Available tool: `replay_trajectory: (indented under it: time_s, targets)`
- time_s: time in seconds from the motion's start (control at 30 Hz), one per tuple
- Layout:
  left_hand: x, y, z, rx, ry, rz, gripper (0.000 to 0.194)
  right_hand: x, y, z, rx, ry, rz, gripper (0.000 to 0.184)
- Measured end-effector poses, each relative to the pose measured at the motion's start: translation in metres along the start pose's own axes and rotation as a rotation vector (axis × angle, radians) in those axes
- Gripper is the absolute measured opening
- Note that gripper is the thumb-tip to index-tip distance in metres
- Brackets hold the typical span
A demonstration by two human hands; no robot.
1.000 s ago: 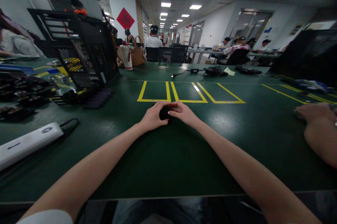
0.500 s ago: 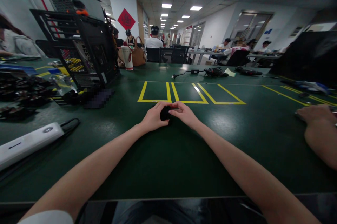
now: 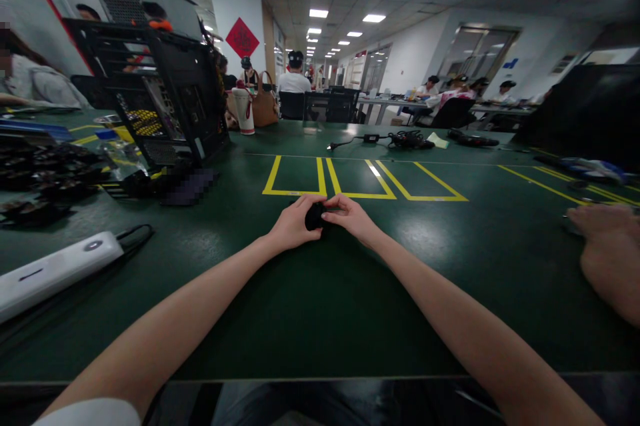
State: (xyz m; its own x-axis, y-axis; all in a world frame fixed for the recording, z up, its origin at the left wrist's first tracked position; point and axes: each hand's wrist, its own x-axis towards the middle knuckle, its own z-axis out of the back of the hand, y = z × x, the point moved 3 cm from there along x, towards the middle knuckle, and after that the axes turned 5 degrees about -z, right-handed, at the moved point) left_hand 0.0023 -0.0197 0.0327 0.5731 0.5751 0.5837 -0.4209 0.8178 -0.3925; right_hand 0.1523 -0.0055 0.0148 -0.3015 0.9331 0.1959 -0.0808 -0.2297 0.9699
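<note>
Two hands [image 3: 294, 225] hold one small black object [image 3: 314, 217] between them, its long axis and pointing direction unclear.

Head view: scene now sits slightly lower in frame. Far left, beyond the computer case [image 3: 187, 89]: top of a person's head [image 3: 89, 11] now visible, absent in both prior frames. Red strip [image 3: 56, 13] displaced left. Near right: co-worker's hand [image 3: 605, 221] shifted slightly right.
</note>
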Motion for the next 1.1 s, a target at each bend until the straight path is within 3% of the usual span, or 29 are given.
replay_trajectory:
  time_s: [0.2,0.33,0.53,0.67,0.77,0.9,1.03,1.1]
  targets:
    - [-0.0001,-0.0006,0.0002,-0.004,0.005,0.017,0.056,0.0,-0.002,0.0003,0.009,0.034,-0.093,0.034]
    - [-0.0005,-0.0004,0.0005,-0.004,0.009,0.012,0.055,-0.0024,0.0022,0.0015,0.002,0.072,-0.041,0.037]
    - [-0.0006,-0.0011,0.0017,-0.004,0.006,-0.002,0.057,-0.0013,0.0013,-0.0001,-0.006,0.014,-0.005,0.024]
    - [-0.0005,-0.0016,0.0017,-0.009,0.011,-0.003,0.056,-0.0014,0.0024,-0.0016,-0.008,0.001,-0.044,0.031]
    - [-0.0006,-0.0013,0.0013,-0.008,0.017,0.008,0.056,-0.0021,0.0036,-0.0012,0.007,0.04,-0.09,0.033]
    - [-0.0005,-0.0001,0.0006,-0.007,0.017,0.008,0.056,-0.0023,0.004,0.0006,0.033,0.08,-0.036,0.031]
    - [-0.0002,0.0009,-0.0001,-0.005,0.001,0.003,0.057,-0.0007,0.0003,0.0015,0.045,0.04,0.0,0.022]
    - [-0.0001,0.0007,-0.0003,-0.009,0.002,0.004,0.057,0.0003,-0.0017,0.0014,0.057,0.02,-0.005,0.027]
